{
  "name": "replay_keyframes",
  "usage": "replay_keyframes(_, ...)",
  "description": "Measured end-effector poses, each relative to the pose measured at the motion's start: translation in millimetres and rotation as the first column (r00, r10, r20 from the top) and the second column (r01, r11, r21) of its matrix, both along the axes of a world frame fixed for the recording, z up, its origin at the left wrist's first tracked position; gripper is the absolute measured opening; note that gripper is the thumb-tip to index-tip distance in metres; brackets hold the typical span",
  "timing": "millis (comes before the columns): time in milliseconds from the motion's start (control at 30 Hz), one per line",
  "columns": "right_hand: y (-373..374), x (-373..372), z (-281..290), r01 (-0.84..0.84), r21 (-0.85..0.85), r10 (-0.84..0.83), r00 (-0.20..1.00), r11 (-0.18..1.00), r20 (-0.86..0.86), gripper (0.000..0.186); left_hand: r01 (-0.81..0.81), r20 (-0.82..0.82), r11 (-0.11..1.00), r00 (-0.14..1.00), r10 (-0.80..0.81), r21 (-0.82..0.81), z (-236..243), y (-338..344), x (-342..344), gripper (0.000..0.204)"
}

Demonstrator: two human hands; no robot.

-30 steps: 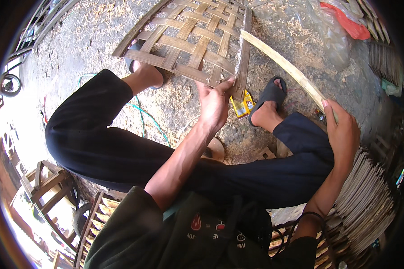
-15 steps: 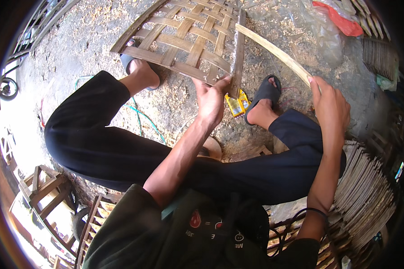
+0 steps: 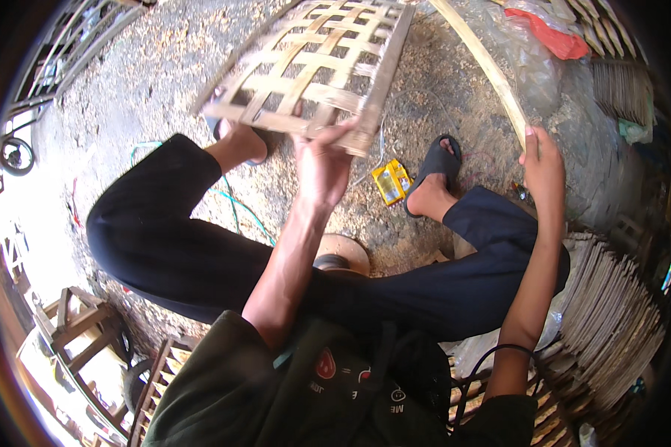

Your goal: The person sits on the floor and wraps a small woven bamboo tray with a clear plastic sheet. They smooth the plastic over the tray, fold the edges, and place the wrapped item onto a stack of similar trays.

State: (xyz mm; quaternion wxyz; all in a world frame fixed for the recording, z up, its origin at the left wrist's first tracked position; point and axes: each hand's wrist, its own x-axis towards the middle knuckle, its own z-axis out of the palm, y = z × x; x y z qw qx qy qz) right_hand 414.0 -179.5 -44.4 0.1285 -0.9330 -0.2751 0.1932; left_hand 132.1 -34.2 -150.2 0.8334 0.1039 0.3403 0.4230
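My left hand (image 3: 322,170) grips the near right corner of a woven bamboo panel (image 3: 306,91), its thumb over the flat rim. The panel is an open lattice of flat strips inside a wooden frame, held tilted above the floor and blurred by motion. In my right hand (image 3: 544,167), out to the right, a long pale bamboo strip (image 3: 501,86) is pinched at its near end. It bows up and away to the top edge, where its far end is cut off. A gap separates the strip from the panel's right side.
A yellow packet (image 3: 390,182) lies by my right sandal (image 3: 441,167). Between my legs stands a round spool-like thing (image 3: 354,252). Stacked slats (image 3: 611,320) rise at my right, with plastic bags (image 3: 548,33) at the far right. A green cord (image 3: 235,205) crosses the littered floor.
The panel has swung and shifted slightly left with my left hand. The strip's far end has moved up and away from the panel's right edge; my right hand has shifted slightly.
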Motion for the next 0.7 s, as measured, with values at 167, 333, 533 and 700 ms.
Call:
replay_keyframes(167,-20,1,-20,-0.114,-0.082,0.115,0.993,0.99,0.0,0.035,-0.058,0.504,0.968,0.845,0.178,-0.245,-4,41,-29,0.078)
replay_keyframes(333,-3,-20,20,-0.217,0.026,0.218,0.972,0.976,-0.089,0.033,-0.027,0.327,0.99,0.942,0.072,-0.139,-6,25,-16,0.068)
replay_keyframes(533,-20,-16,39,-0.086,-0.047,0.092,0.984,0.995,0.154,0.034,0.01,0.224,0.997,0.974,0.008,-0.077,0,11,-6,0.078)
replay_keyframes(700,-32,-18,43,-0.224,0.066,0.218,0.972,0.972,0.084,0.036,0.019,0.151,0.999,0.988,-0.013,-0.041,7,8,-1,0.08)
